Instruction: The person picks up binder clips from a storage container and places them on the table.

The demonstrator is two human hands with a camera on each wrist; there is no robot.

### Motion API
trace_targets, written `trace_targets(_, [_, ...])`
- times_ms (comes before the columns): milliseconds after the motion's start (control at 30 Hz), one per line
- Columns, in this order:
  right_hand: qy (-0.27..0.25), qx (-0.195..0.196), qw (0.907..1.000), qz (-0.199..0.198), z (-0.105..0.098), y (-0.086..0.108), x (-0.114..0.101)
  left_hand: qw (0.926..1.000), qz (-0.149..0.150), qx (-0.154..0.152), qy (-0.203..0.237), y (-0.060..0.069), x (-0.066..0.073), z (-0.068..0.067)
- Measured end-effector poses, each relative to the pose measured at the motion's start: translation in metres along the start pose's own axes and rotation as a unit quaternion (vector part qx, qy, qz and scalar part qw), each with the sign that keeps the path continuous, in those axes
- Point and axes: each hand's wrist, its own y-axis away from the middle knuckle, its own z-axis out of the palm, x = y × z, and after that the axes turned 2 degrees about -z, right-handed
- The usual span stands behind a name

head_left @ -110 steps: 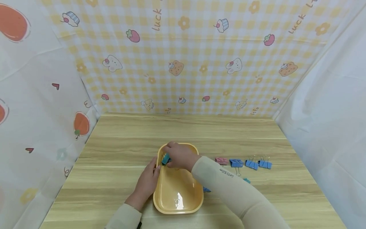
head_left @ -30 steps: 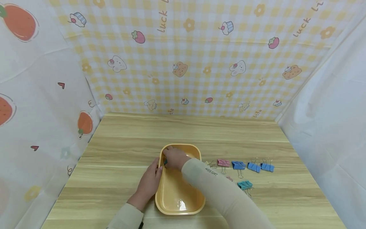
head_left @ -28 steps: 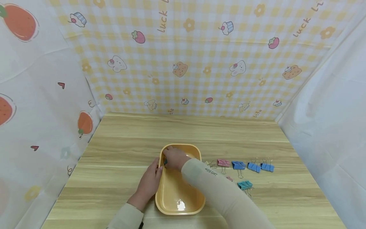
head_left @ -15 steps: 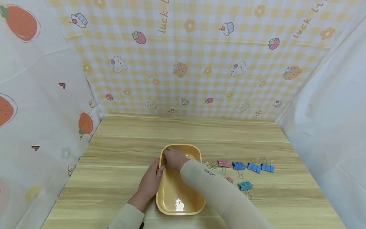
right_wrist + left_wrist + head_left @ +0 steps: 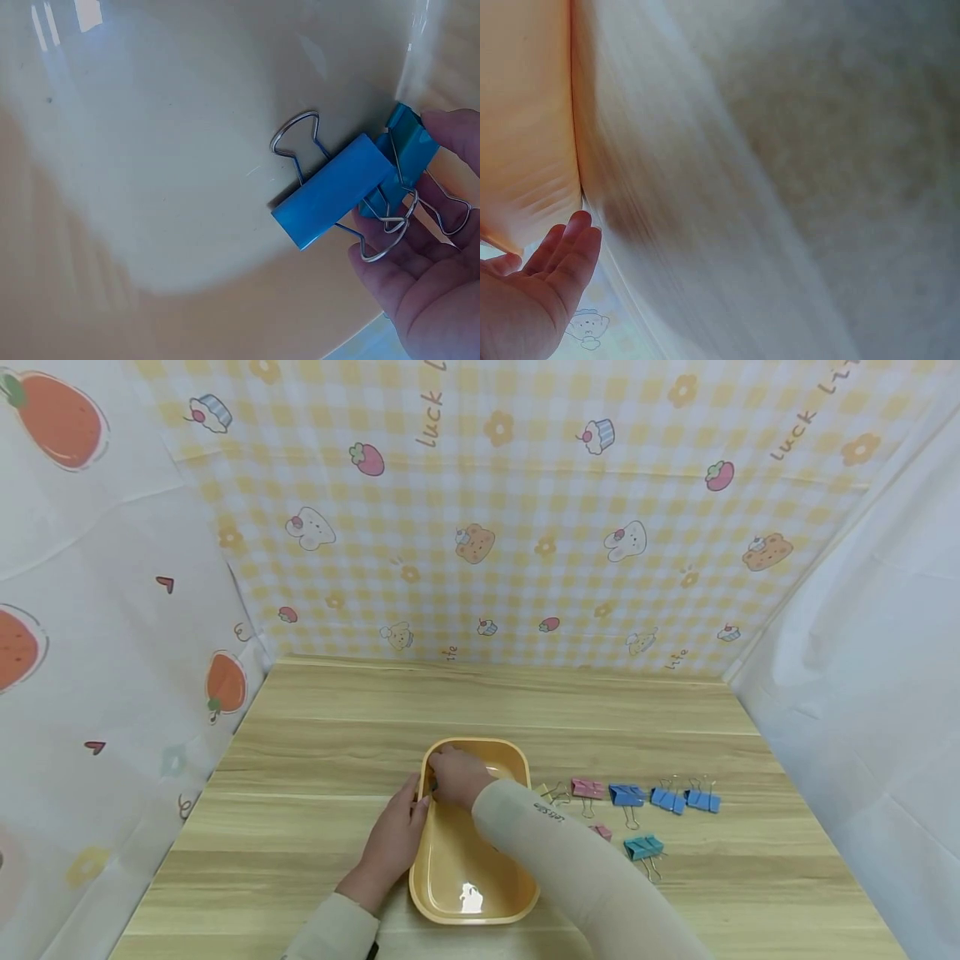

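Note:
A yellow plastic tray (image 5: 474,920) stands on the wooden table. My left hand (image 5: 393,835) holds its left side, fingers along the outer wall and thumb at the rim; in the left wrist view those fingers (image 5: 568,259) look nearly straight. My right hand (image 5: 459,774) reaches down into the tray's far left corner. Seen from the right wrist, it pinches a teal binder clip (image 5: 415,150) between thumb and fingers. A blue binder clip (image 5: 334,191) lies against it, its wire handle crossing in front of the fingers. From the head, both clips are mostly hidden by the right hand.
Right of the tray lie several binder clips: a yellow one (image 5: 543,792), a pink one (image 5: 587,788), a blue one (image 5: 627,795), two more blue clips (image 5: 667,800), a teal one (image 5: 643,847) and a partly covered pink one (image 5: 600,832). A patterned cloth (image 5: 480,543) hangs behind.
My right hand has gone lower into the tray's far left corner with the teal binder clip. My right forearm has shifted left, uncovering clips on the table. Little differs over the last second.

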Motion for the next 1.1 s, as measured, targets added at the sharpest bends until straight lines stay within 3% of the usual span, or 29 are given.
trace_targets(567, [-0.017,0.017,0.9996,-0.016,-0.007,0.009,0.003,1.0,-0.005,-0.008,0.003,0.0,-0.001,0.0])
trace_targets(1100, [-0.024,-0.004,0.9996,-0.013,-0.013,0.017,0.01,0.9998,0.007,-0.009,0.018,0.0,0.0,0.0])
